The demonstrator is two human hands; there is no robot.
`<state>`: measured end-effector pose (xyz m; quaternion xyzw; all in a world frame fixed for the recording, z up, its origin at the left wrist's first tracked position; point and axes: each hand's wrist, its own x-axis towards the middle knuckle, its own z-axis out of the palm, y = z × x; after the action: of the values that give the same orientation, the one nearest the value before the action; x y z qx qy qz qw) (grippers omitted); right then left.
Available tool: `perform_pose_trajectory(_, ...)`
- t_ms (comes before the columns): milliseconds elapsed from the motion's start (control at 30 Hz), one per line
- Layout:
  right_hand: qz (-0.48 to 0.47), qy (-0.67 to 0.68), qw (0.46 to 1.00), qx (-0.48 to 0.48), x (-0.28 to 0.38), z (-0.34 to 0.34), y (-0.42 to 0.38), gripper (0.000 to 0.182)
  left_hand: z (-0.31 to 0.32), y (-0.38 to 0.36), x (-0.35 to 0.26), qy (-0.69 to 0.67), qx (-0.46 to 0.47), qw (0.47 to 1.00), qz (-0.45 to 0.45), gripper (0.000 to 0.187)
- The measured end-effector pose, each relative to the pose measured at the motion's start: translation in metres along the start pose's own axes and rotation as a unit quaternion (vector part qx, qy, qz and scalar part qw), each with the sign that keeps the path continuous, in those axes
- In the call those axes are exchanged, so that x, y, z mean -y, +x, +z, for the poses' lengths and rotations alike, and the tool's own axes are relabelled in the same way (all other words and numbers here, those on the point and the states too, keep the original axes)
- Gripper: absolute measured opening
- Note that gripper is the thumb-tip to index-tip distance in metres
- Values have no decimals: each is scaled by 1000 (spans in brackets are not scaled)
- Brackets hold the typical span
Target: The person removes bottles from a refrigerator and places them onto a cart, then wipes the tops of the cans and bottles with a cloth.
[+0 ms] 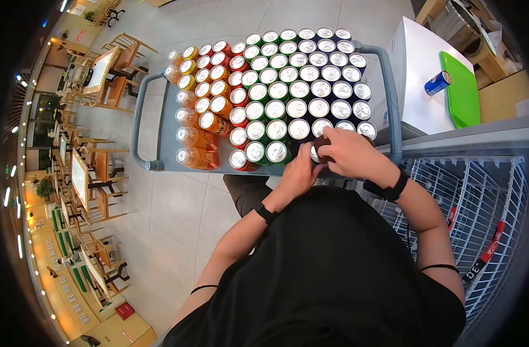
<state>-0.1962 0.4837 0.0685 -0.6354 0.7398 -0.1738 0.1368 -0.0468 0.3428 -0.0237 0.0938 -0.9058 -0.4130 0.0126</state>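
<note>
Both my hands meet at the near edge of a grey cart [168, 157] covered with rows of drink cans and some orange bottles [196, 157]. Between them is a dark can [314, 153], its silver top partly showing. My left hand [299, 172] holds its left side with the fingers closed. My right hand [346, 151] is curled over its right side and top. Green cans [277, 151] stand just left of my left hand. Dark-sided cans [320, 126] stand beyond my hands, close to my right fingers.
A white surface [417, 87] at the right holds a blue can [437, 82] and a green board [462, 92]. Below it are white wire racks [443, 191] in an open cabinet. Wooden tables and chairs [102, 69] stand at the left.
</note>
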Motion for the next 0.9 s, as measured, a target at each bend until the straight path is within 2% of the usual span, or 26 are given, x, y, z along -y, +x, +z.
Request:
perform_pose_trajectory(67,14,-17,1000,13,1,-10,-3,15,2,2,1,-7,-47,997,67,63)
perform_pose_trajectory(100,23,-32,999,27,1,-12,-4,14,2,5,3,-8,-45,997,69,63)
perform_pose_trajectory(167,12,-32,999,-5,3,0,0,13,4,3,9,1,-60,994,87,63)
perform_pose_trajectory(233,9,31,996,-88,12,5,14,14,8,-1,14,15,-58,996,72,66)
perform_pose_trajectory(300,5,18,996,-93,15,15,11,12,2,-1,13,23,-26,997,65,68)
perform_pose_trajectory(367,26,25,996,-84,10,16,2,13,2,4,8,4,-16,999,43,70)
perform_pose_trajectory(433,51,20,997,-56,12,-3,-8,10,5,4,-1,6,-27,997,69,69)
perform_pose_trajectory(500,77,-3,997,1,11,-12,-12,14,7,3,-2,-9,-37,998,53,65)
perform_pose_trajectory(533,77,-3,997,0,11,-10,-9,14,7,3,-1,-1,-47,997,56,67)
perform_pose_trajectory(600,35,-5,995,-92,12,1,0,9,8,1,6,6,-53,997,61,69)
perform_pose_trajectory(700,-2,-12,994,-112,18,11,10,10,6,2,10,40,-27,996,71,68)
perform_pose_trajectory(767,8,-24,995,-94,13,8,7,11,1,4,4,10,-27,998,58,68)
perform_pose_trajectory(833,18,-49,999,12,7,-3,0,13,0,4,2,24,-36,996,72,66)
perform_pose_trajectory(900,27,-59,997,36,0,-20,-8,12,-5,6,-5,-23,-11,1000,17,66)
